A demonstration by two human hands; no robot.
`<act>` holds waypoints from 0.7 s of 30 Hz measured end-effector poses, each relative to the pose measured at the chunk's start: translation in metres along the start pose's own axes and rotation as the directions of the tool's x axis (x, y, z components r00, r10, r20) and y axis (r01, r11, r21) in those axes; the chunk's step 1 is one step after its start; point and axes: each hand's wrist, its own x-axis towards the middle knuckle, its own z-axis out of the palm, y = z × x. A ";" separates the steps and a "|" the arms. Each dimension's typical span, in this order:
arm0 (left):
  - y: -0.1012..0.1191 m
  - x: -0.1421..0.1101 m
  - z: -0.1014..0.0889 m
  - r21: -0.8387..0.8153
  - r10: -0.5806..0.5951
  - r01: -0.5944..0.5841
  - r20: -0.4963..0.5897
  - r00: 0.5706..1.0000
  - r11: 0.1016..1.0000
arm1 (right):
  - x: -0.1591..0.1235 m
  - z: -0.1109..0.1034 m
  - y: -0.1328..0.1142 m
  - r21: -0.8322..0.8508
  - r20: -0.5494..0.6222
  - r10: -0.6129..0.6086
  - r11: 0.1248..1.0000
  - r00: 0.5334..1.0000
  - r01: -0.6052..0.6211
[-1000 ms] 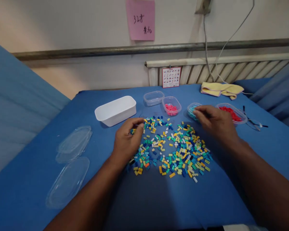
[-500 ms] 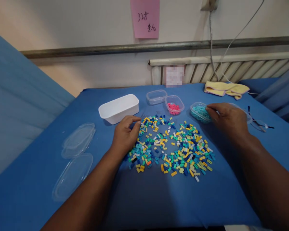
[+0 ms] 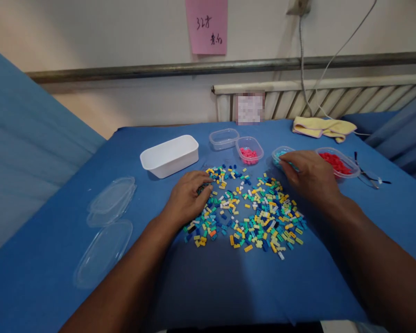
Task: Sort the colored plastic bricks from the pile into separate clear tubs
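Centrally, loose bricks [image 3: 249, 210] lie scattered on the blue table [image 3: 229, 282]. Left hand [image 3: 187, 199] rests curled on the pile's left edge, fingertips pinched among bricks; whether one is held cannot be told. Right hand [image 3: 310, 175], fingers loosely curled, hovers at the turquoise tub [image 3: 279, 155]; its hold is hidden. Good practice: pinch single bricks by colour and release low over the matching tub.

multicoloured bricks [image 3: 249, 212], blue tablecloth [image 3: 211, 286], white tub [image 3: 169, 156]
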 end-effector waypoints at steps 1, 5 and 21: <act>0.001 0.000 -0.001 0.013 0.026 -0.026 0.022 0.999 1.000 | 0.000 0.002 -0.009 0.048 0.012 -0.048 0.998 0.999 0.047; 0.007 -0.001 -0.005 0.070 0.080 -0.084 0.056 0.995 0.994 | -0.004 0.012 -0.052 0.335 0.119 -0.312 0.906 0.943 0.257; 0.021 -0.011 0.001 0.295 -0.085 -0.075 0.495 0.865 0.953 | -0.008 0.017 -0.083 0.470 0.272 -0.516 0.808 0.812 0.355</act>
